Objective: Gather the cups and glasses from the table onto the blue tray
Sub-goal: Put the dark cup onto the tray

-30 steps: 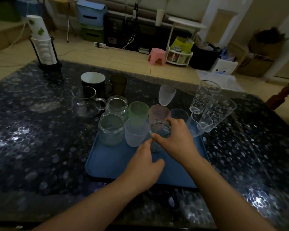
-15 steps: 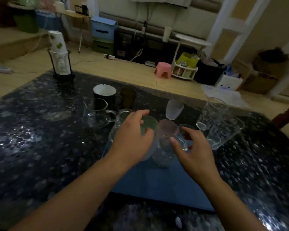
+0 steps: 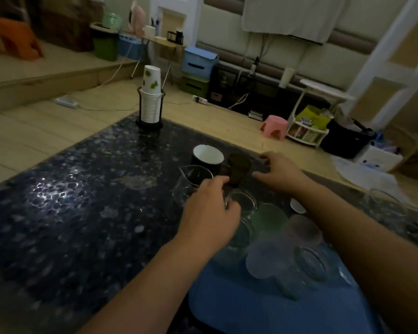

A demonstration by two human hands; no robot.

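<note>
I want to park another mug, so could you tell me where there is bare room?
The near part of the blue plastic tray lies bare. Its far end is crowded with glasses. The dark speckled tabletop is open between the paper-cup stack and the clear glass pitcher.

I have one view only, from the head camera, wide-angle, looking forward and down across the dark table [image 3: 70, 213]. It sits close above the blue tray [image 3: 263, 307] at lower right of frame; the room's far wall fills the top.
</note>
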